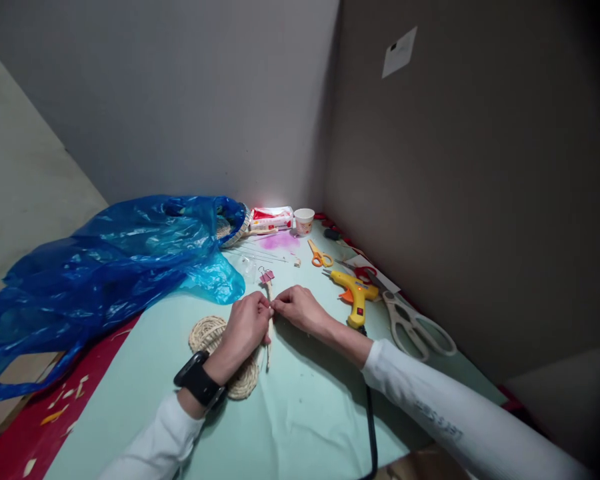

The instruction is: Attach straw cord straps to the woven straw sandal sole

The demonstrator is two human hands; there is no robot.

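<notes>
My left hand (247, 323) and my right hand (300, 308) meet at the middle of the pale green mat (305, 400), fingers pinched together on a thin straw braid (269, 293). A pink binder clip (267, 276) is clamped on the braid's far end. Under my left wrist lies a flat coiled straw mat (207, 333). A black watch (199, 380) is on my left wrist. Both arms wear white sleeves.
A big blue plastic bag (105, 267) fills the left. To the right lie a yellow glue gun (355, 293) with its black cord, large white scissors (413, 323), orange scissors (321, 256). A paper cup (304, 220) and a red-white packet (271, 219) stand at the back wall.
</notes>
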